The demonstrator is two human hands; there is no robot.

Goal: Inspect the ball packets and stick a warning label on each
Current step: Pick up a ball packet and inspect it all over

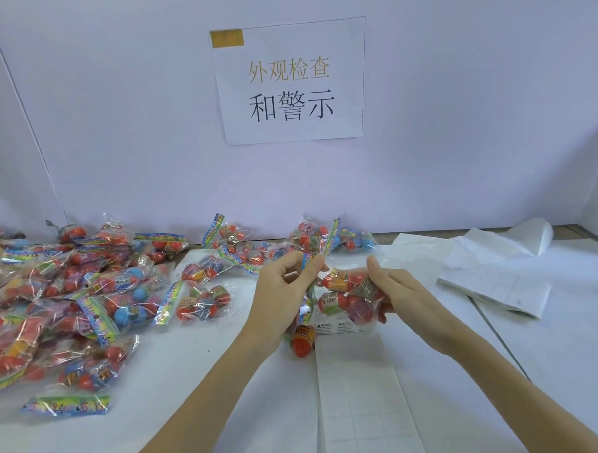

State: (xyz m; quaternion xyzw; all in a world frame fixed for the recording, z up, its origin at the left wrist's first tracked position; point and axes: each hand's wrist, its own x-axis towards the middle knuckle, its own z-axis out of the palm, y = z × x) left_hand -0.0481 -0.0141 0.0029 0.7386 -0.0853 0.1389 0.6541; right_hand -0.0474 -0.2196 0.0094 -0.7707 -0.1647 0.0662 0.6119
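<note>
I hold a clear ball packet [348,294] of red and multicoloured balls above the table centre. My left hand [283,295] pinches its colourful header end between thumb and fingers. My right hand [396,294] grips the packet's right side, fingers curled under it. Below the packet lies a sheet of white warning labels [343,327], and beside it a red ball of another packet [302,341] shows under my left hand. A large heap of ball packets [64,305] covers the left of the table. More packets [318,239] lie along the back wall.
A long white backing sheet [364,412] runs toward the near edge. Folded white paper sheets [495,286] lie at the right, a curled one [531,236] behind them. A printed sign [291,82] hangs on the white wall. A loose header card [67,406] lies front left.
</note>
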